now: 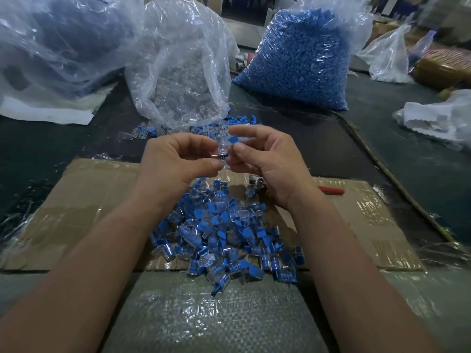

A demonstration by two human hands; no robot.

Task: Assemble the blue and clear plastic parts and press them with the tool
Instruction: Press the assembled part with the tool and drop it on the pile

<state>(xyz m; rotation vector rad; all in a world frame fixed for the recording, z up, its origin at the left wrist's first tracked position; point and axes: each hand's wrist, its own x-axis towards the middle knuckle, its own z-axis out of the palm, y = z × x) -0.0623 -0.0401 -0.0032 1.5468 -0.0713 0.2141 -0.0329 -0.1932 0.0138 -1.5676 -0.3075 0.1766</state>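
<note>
Both hands meet above the cardboard sheet (pixel 84 200). My left hand (pixel 173 161) pinches a small clear plastic part (pixel 222 149) between thumb and fingers. My right hand (pixel 262 159) pinches a blue plastic part (pixel 233 139) that sits at the top of the clear one. Below the hands lies a pile of joined blue and clear pieces (pixel 224 233). A tool with a red handle (pixel 331 191) and a metal head lies on the cardboard just right of my right wrist, partly hidden by it.
An open bag of clear parts (pixel 183 80) stands behind the hands, with loose blue and clear parts (pixel 244 121) spilled at its mouth. A full bag of blue parts (pixel 300 59) is at the back right. Other plastic bags (pixel 51 47) lie left and right.
</note>
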